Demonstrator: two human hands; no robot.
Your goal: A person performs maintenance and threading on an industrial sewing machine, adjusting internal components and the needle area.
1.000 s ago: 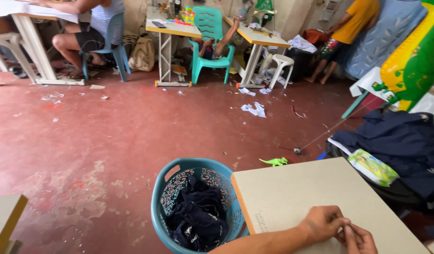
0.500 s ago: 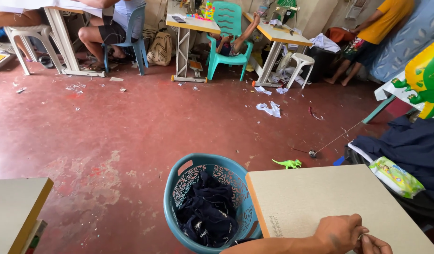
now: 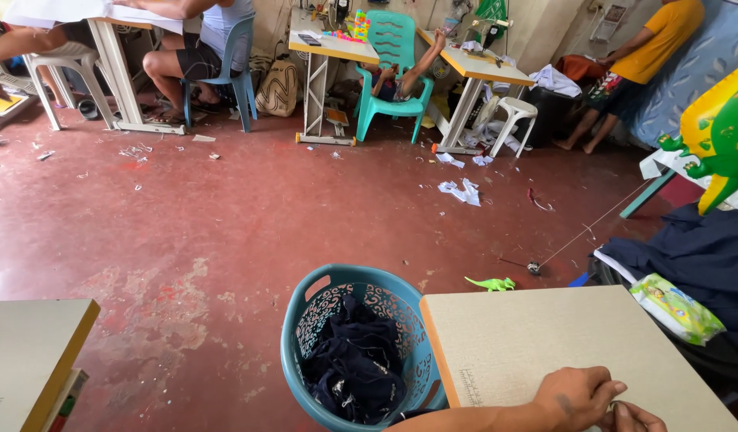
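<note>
My left hand point(image 3: 575, 395) lies on the near edge of a beige table top point(image 3: 537, 336), its forearm coming in from the lower left. Its fingers are curled and meet the fingertips of my right hand point(image 3: 634, 417), which only just shows at the bottom edge. Whatever is pinched between them is too small to make out. Left of the table, on the floor, stands a teal plastic laundry basket point(image 3: 305, 320) with dark navy cloth point(image 3: 353, 368) in it.
A second beige table corner point(image 3: 33, 352) is at the lower left. Dark cloth point(image 3: 697, 256) and a green packet point(image 3: 677, 308) lie to the right. A small green toy dinosaur point(image 3: 491, 283) and paper scraps point(image 3: 461, 190) lie on the red floor. People sit at tables and chairs along the far wall.
The view has swung left and dipped, so the basket and table sit nearer the middle. My hands have stayed together at the table's near edge.
</note>
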